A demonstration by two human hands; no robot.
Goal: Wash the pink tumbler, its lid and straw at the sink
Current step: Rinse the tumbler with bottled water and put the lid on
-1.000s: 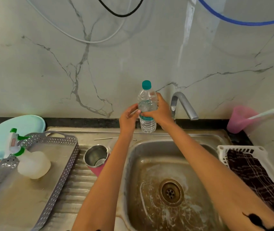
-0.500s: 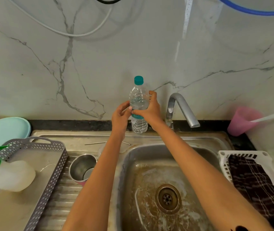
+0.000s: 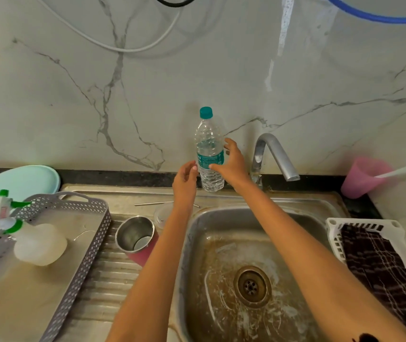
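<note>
Looking down from the head camera over the sink (image 3: pixel 283 225). Spotting the right hand (image 3: pixel 232 165) opened wide against the water bottle (image 3: pixel 209 154): thumb tip on the label, fingers fanned at its side, wrapped round nothing. Noting the left hand (image 3: pixel 184 180) just on the bottle's other side, loosely curled, holding nothing.

As for that bottle: upright on the back ledge between the two hands, tall, narrow at the foot, close to the tap (image 3: pixel 273 154) just right of the right hand. Could topple into the basin from one careless knuckle on the way out.

On to the real job. Finding the pink tumbler (image 3: pixel 138 239) below and left of the left hand, hard by the forearm, mouth up on the ribbed drainboard, touched by neither hand. Finding the straw (image 3: pixel 152 203) flat on the ledge, right under the left wrist. Hard to make out the lid (image 3: pixel 162 213): probably the clear disc peeking out beside the left forearm.

Trouble ahead? Dragging the left arm back low could clip the tumbler and knock it over. Could also sweep that thin round straw off the ledge and send it rolling towards the drain. Easy, too, to overlook a see-through lid on wet steel.
</note>
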